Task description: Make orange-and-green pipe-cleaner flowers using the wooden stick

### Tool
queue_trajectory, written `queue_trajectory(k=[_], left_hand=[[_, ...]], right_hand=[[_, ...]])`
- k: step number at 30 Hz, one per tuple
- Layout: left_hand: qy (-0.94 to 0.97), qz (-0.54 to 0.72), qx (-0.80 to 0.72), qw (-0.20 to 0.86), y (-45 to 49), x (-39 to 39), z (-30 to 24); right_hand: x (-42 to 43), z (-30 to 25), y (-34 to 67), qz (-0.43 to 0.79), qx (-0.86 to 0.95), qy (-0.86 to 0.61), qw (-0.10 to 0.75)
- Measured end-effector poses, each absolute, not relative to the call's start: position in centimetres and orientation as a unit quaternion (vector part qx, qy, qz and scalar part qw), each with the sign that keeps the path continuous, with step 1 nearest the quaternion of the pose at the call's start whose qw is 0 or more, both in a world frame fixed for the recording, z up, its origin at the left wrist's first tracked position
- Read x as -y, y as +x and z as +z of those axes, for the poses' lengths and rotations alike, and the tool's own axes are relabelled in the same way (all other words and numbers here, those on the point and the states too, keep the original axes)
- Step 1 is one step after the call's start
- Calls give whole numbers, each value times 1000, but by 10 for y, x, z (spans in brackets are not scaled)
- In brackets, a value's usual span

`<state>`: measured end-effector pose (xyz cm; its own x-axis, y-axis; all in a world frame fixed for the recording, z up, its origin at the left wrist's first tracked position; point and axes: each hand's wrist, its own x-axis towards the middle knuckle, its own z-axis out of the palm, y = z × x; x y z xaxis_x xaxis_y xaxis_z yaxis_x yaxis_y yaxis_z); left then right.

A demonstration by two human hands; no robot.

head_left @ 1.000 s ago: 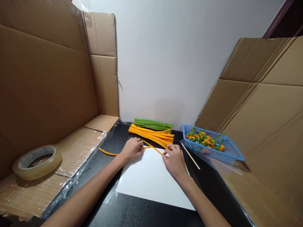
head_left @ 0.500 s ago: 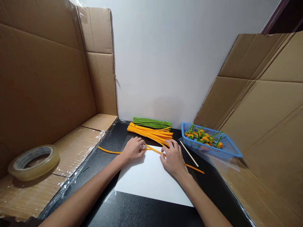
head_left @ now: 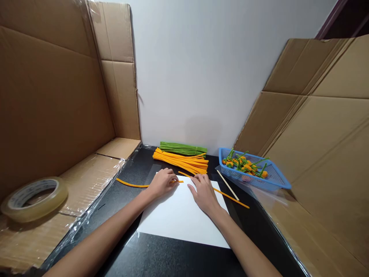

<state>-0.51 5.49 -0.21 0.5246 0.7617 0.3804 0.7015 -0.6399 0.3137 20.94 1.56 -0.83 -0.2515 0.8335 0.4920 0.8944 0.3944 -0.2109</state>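
Both hands lie over the far part of a sheet of white paper (head_left: 184,215) on the black desk (head_left: 161,256). Curled narrow near the paper's far left corner, the left hand (head_left: 163,182) pinches one fuzzy orange strip (head_left: 132,186); its short end pokes out past the fingertips over the paper, and the long end runs left beyond the paper onto the bare desk.

The right hand (head_left: 204,192), bent at the fingers with the thumb apart from them, covers the middle of a second orange strip (head_left: 230,197). Whether it grips that strip or only rests on it, I cannot tell. This strip slants from the paper's far edge, under the fingers, and out past the paper's right edge.

Just beyond the paper lies a bundle of orange strips (head_left: 181,159), with a green bundle (head_left: 183,148) behind it along the desk's far edge, near the wall (head_left: 207,77). A blue basket (head_left: 278,185) at the desk's far right corner holds small orange pieces with green stems (head_left: 247,167). Between basket and paper lies a thin pale stick (head_left: 227,185). Past the desk's left edge, a roll of clear tape (head_left: 34,200) rests on cardboard (head_left: 79,184).
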Motion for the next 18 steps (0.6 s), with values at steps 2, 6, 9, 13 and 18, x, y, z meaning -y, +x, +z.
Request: queue_trajectory(k=[2,6,9,13,18], left_hand=[[873,245,-418,61,-5,-56,-4],[856,265,-437,82,-4,-56,-7],[834,290,-453,128,-3,-55,-8],[814,324,-444,185,0,-54,-7],[790,371,-429,233,6,-50,1]], right_hand=[[-15,-8,210,-53,787,-553,270],[-14,-8,207,-16,789,-543,287],[-15,-10,205,33,800,-520,299],[-18,-11,204,64,783,-533,312],[-18,-9,202,155,733,-534,391]])
